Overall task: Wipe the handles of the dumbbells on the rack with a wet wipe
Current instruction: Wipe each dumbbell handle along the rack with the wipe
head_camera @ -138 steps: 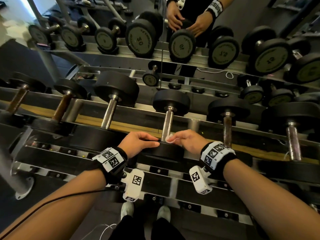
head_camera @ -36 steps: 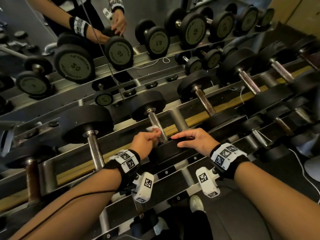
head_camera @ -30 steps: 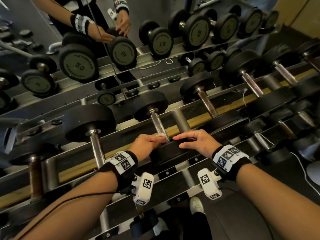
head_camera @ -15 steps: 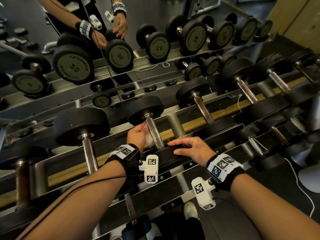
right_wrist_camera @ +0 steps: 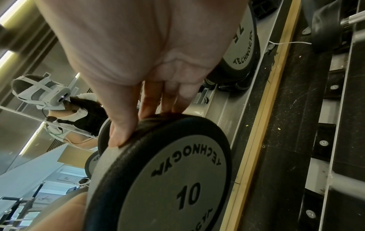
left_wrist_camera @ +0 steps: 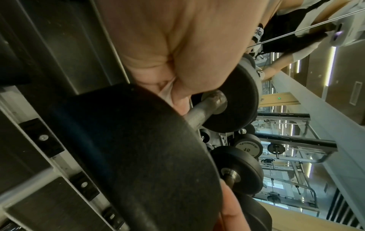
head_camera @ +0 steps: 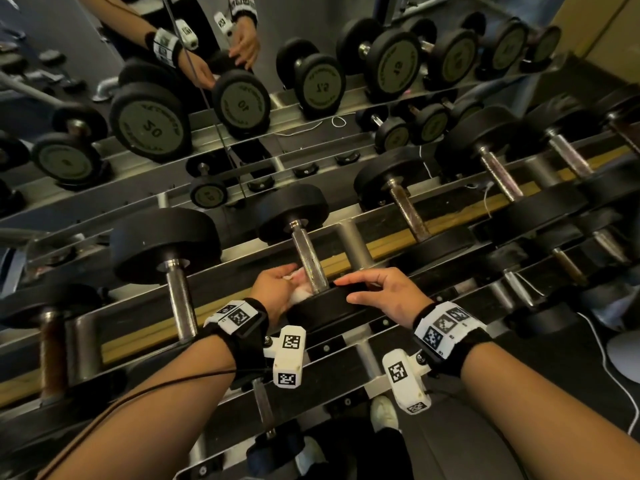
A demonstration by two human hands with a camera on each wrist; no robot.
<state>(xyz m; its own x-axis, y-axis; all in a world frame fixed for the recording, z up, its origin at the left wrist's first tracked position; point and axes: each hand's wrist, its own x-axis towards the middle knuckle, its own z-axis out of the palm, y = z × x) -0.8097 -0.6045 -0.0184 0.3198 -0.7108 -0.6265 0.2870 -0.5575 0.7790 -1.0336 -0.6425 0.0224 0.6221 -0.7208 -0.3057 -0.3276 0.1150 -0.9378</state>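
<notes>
A dumbbell marked 10 [right_wrist_camera: 183, 184] lies on the rack [head_camera: 346, 362] in front of me, its steel handle [head_camera: 308, 258] pointing away. My left hand [head_camera: 292, 278] holds a crumpled white wet wipe [head_camera: 300, 292] against the left side of the handle, just above the near black head [head_camera: 322, 308]. In the left wrist view a sliver of the wipe [left_wrist_camera: 165, 91] shows under the curled left hand [left_wrist_camera: 177, 87], beside the handle [left_wrist_camera: 201, 111]. My right hand [head_camera: 346, 291] grips the rim of the near head, thumb [right_wrist_camera: 120, 134] on the front edge and fingers over the top.
More black dumbbells lie side by side on the same shelf, one to the left [head_camera: 176, 292] and several to the right [head_camera: 405, 209]. A mirror [head_camera: 311, 46] behind the rack reflects the dumbbells and my arms. A white cable [head_camera: 602, 348] lies on the floor at right.
The wipe, held by my right hand 4.6 s ago, is now in my left. In the last half second the left hand slid it down the handle toward the near head. The right hand stayed on the head.
</notes>
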